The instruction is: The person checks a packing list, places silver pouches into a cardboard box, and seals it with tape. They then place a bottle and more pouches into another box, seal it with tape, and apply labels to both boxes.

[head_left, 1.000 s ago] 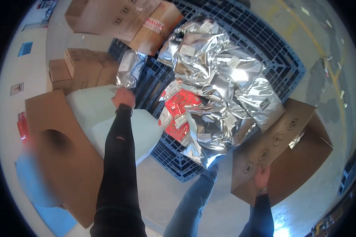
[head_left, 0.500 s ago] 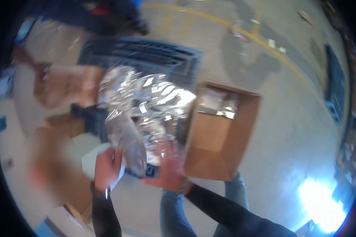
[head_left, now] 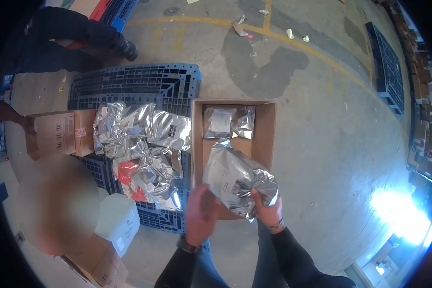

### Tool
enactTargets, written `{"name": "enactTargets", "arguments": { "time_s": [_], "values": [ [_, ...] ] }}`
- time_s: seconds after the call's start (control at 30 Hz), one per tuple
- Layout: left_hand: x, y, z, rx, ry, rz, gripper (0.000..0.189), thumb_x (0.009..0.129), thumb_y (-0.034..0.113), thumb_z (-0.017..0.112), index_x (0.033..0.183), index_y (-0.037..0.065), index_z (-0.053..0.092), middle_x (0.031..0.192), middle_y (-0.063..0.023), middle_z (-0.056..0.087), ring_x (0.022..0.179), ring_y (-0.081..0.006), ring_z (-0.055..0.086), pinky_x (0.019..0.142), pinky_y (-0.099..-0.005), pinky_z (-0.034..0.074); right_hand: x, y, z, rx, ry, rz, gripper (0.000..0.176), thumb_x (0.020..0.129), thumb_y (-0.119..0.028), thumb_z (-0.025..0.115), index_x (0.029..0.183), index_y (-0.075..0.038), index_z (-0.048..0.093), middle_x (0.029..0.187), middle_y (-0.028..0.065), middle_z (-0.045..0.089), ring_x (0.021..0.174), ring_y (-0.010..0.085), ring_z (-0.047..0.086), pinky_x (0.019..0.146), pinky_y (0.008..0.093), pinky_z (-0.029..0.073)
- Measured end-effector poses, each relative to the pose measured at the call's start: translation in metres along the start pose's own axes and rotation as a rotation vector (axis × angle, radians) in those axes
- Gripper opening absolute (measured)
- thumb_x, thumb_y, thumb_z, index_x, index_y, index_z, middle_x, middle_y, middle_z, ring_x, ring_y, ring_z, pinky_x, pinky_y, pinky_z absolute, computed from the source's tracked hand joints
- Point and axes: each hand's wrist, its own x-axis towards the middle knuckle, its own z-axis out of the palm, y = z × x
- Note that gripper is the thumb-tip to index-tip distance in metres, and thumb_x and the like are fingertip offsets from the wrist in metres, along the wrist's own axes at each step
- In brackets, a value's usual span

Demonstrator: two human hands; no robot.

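Observation:
A silver foil bag (head_left: 233, 180) is over the front part of an open cardboard box (head_left: 270, 144). My right hand (head_left: 269, 207) grips its crumpled right end, thumb on top. My left hand (head_left: 202, 213) is at the bag's lower left edge, fingers bent and partly hidden; whether it grips the bag I cannot tell. Another silver packet with a white label (head_left: 228, 121) lies in the far end of the box. Left of the box, several silver bags (head_left: 144, 127) lie in a heap, with a red and white item (head_left: 128, 180) among them.
A blue plastic pallet (head_left: 182, 79) lies beneath the silver bags. Another person's hand (head_left: 26, 124) is at a cardboard carton (head_left: 55, 132) on the left. A white box (head_left: 122, 223) and brown cartons (head_left: 93, 257) are at the lower left. Another pallet (head_left: 386, 67) stands far right.
My hands have moved right, from the heap to the box, and a silver bag is now in my right hand over it. The view has shifted and become sharper.

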Motion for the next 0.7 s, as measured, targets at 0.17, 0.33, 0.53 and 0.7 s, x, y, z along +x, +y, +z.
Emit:
{"name": "enactTargets", "arguments": {
  "time_s": [0.17, 0.33, 0.53, 0.7],
  "values": [
    [-0.042, -0.139, 0.021, 0.104, 0.065, -0.165, 0.065, 0.092, 0.027, 0.075, 0.139, -0.006, 0.045, 0.127, -0.024, 0.058, 0.117, -0.0356, 0.059, 0.101, -0.0422, 0.048, 0.068, 0.1, 0.027, -0.186, -0.026, -0.204, 0.034, 0.087, -0.031, 0.077, 0.106, -0.004, 0.07, 0.086, 0.0203, 0.07, 0.077, 0.0362, 0.07, 0.069, 0.0428, 0.054],
    [-0.052, -0.156, 0.047, 0.16, -0.041, -0.17, 0.071, 0.086, 0.021, 0.079, 0.142, -0.005, 0.041, 0.132, -0.0229, 0.055, 0.121, -0.0349, 0.056, 0.104, -0.0444, 0.045, 0.183, 0.253, 0.135, -0.319, 0.059, 0.214, 0.104, 0.077, -0.04, 0.086, 0.155, 0.001, 0.03, 0.148, 0.0262, 0.047, 0.137, 0.0346, 0.047, 0.116, 0.04, 0.036],
    [-0.048, -0.122, 0.072, 0.473, -0.015, -0.071, 0.077, 0.08, 0.029, 0.082, 0.141, -0.001, 0.045, 0.137, -0.0271, 0.052, 0.125, -0.0457, 0.052, 0.104, -0.0519, 0.042, 0.203, 0.293, 0.151, -0.152, -0.44, 0.325, 0.107, 0.081, -0.048, 0.08, 0.157, 0.002, 0.024, 0.154, 0.0262, 0.042, 0.144, 0.0317, 0.041, 0.118, 0.0381, 0.034],
    [-0.06, -0.166, 0.037, -0.03, 0.032, -0.179, 0.066, 0.089, 0.028, 0.077, 0.141, 0.0, 0.047, 0.13, -0.0236, 0.059, 0.118, -0.0349, 0.06, 0.098, -0.0435, 0.048, 0.167, 0.167, 0.126, -0.276, -0.056, -0.114, 0.067, 0.092, -0.021, 0.07, 0.15, -0.002, 0.045, 0.092, 0.0062, 0.069, 0.085, 0.0155, 0.066, 0.081, 0.0306, 0.055]
  ]
}}
